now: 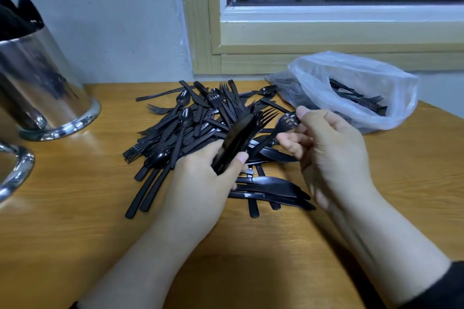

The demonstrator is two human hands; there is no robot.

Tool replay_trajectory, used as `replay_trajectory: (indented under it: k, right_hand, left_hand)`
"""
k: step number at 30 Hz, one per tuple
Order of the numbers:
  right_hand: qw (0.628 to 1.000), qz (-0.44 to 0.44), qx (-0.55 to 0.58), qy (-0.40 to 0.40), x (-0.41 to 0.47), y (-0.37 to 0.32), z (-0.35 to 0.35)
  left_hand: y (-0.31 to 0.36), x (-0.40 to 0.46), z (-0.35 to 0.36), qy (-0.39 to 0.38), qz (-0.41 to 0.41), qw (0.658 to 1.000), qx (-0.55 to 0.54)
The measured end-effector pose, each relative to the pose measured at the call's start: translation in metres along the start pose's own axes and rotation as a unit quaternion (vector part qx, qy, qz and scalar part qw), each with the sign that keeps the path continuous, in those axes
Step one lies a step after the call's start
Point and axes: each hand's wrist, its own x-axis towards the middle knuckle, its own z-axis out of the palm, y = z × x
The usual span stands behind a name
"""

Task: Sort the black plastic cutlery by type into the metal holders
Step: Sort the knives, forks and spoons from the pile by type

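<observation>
Gathering forks seems to be the step in hand: the left hand (pixel 200 178) grips a small bundle of black cutlery (pixel 234 143), thumb curled over the handles, with fork tines fanning out at its far end. The right hand (pixel 329 155) pinches a single fork (pixel 287 120) between thumb and fingertips, just right of that bundle, apparently about to add it.

Most of the sorting looks undone. A large mixed pile (pixel 190 128) of forks, spoons and knives lies on the bench (pixel 75 208) in the middle, under and beyond both hands, with several knives (pixel 271 190) lying near the wrists. A clear plastic bag (pixel 351 88) at the far right holds more cutlery not yet tipped out.

Some progress shows at the far left: a tall metal holder (pixel 45 88) already has dark pieces standing in it, though their type cannot be told. The rim of a second holder (pixel 17 170) shows at the left edge; its contents are out of view.
</observation>
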Motion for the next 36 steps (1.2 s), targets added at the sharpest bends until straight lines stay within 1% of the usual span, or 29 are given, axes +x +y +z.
replay_trajectory:
  k: [3,6,9,11,13,14,16,17,19,20,21,23,25,28,30,31,32,35,36]
  right_hand:
    - [1.0,-0.001,-0.021,-0.009,0.0,0.003,0.0]
    - [0.999,-0.003,-0.041,-0.013,0.001,0.005,-0.002]
    - [0.998,-0.008,-0.062,-0.018,0.003,0.006,-0.002]
    - [0.995,-0.014,-0.091,-0.029,0.004,0.006,-0.004]
    - [0.986,-0.036,-0.161,-0.019,0.008,0.004,-0.007]
    - [0.973,-0.059,-0.222,-0.005,0.011,0.002,-0.008]
    - [0.924,-0.107,-0.368,0.001,0.023,0.0,-0.01]
    - [0.89,-0.125,-0.438,-0.015,0.03,0.001,-0.009]
    - [0.807,-0.147,-0.568,-0.061,0.05,0.009,-0.008]
    - [0.767,-0.146,-0.619,-0.08,0.061,0.016,-0.008]
    - [0.737,-0.137,-0.654,-0.096,0.07,0.022,-0.006]
    - [0.706,-0.118,-0.689,-0.111,0.086,0.034,-0.001]
    - [0.691,-0.107,-0.708,-0.105,0.095,0.039,0.004]
    - [0.693,-0.084,-0.709,-0.097,0.101,0.041,0.008]
    - [0.708,-0.078,-0.695,-0.097,0.1,0.042,0.007]
    - [0.721,-0.081,-0.681,-0.098,0.1,0.041,0.005]
    - [0.742,-0.082,-0.658,-0.098,0.098,0.039,0.004]
    - [0.832,-0.07,-0.542,-0.094,0.092,0.028,0.002]
    - [0.853,-0.078,-0.507,-0.092,0.091,0.026,0.001]
  left_hand:
    - [0.002,-0.001,0.001,-0.03,-0.008,1.0,0.001]
    - [0.004,-0.001,0.0,-0.045,-0.005,0.999,0.0]
    - [0.003,-0.001,0.001,-0.057,0.005,0.998,0.023]
    - [0.003,0.0,0.0,-0.055,0.005,0.998,0.024]
    - [0.002,0.002,-0.003,-0.032,-0.011,0.999,0.001]
    - [0.0,0.004,-0.005,-0.015,-0.019,1.0,-0.019]
    - [-0.004,0.009,-0.01,0.017,-0.033,0.997,-0.062]
    - [-0.006,0.011,-0.011,0.026,-0.038,0.996,-0.08]
    - [-0.008,0.015,-0.013,0.037,-0.039,0.991,-0.121]
    - [-0.009,0.016,-0.013,0.039,-0.039,0.989,-0.136]
    - [-0.01,0.017,-0.014,0.04,-0.037,0.988,-0.142]
    - [-0.013,0.018,-0.014,0.052,-0.033,0.987,-0.151]
    - [-0.015,0.02,-0.016,0.063,-0.035,0.984,-0.162]
    - [-0.017,0.023,-0.016,0.081,-0.043,0.978,-0.189]
    - [-0.017,0.024,-0.016,0.091,-0.044,0.973,-0.206]
    - [-0.017,0.024,-0.016,0.096,-0.045,0.972,-0.211]
    - [-0.017,0.024,-0.017,0.102,-0.044,0.971,-0.211]
    - [-0.018,0.025,-0.019,0.122,-0.037,0.973,-0.193]
    - [-0.018,0.025,-0.019,0.13,-0.035,0.972,-0.191]
